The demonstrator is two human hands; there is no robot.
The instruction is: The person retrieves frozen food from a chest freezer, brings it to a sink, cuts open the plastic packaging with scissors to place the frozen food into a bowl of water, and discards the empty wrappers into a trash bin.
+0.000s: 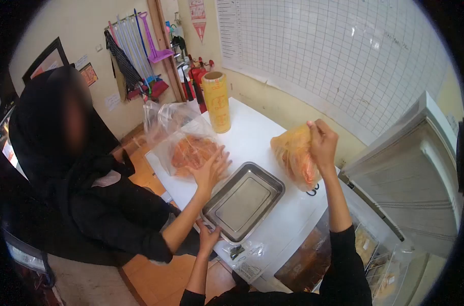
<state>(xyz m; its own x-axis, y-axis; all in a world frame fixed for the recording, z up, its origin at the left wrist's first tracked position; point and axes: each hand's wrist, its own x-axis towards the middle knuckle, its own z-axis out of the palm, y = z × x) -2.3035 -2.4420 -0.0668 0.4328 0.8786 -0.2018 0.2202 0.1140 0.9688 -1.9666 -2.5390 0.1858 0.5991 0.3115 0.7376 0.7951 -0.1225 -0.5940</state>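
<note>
My right hand (323,145) pinches the top of a yellowish plastic bag (292,155) with orange contents, at the right side of the white table (257,127). My left hand (209,238) grips the near left edge of a rectangular metal tray (244,201), which has nothing in it. To the left of the tray lies a clear plastic bag (186,148) with orange food inside. A co-worker's hand (209,171) rests with spread fingers against that bag.
A tall yellow roll of wrap (218,102) stands at the back. Black scissor handles (313,190) show beside my bag. Small plastic packets (244,255) lie near the front edge. The co-worker (89,178) stands at left; an open freezer (364,245) with raised lid (415,173) is at right.
</note>
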